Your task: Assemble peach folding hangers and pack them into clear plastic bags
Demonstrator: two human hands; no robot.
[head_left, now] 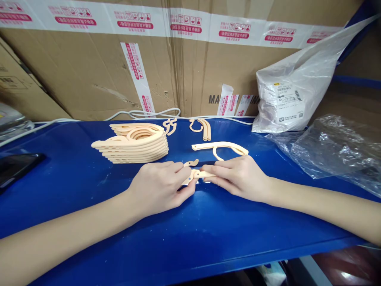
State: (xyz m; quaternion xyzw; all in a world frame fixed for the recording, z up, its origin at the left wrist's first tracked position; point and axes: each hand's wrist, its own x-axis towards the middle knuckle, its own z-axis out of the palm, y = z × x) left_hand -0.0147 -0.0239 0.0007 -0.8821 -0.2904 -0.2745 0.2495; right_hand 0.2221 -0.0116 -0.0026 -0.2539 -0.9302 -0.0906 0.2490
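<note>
My left hand and my right hand meet at the middle of the blue table, both pinched on a small peach plastic piece held between their fingertips. A small curved peach part lies just behind the fingers. A single peach hanger-shaped part rests behind my right hand. A stack of several such parts sits behind my left hand.
Loose peach pieces lie near the back by white cables. Taped cardboard boxes form the back wall. A white plastic bag and clear plastic wrap lie at right. A dark phone rests at left.
</note>
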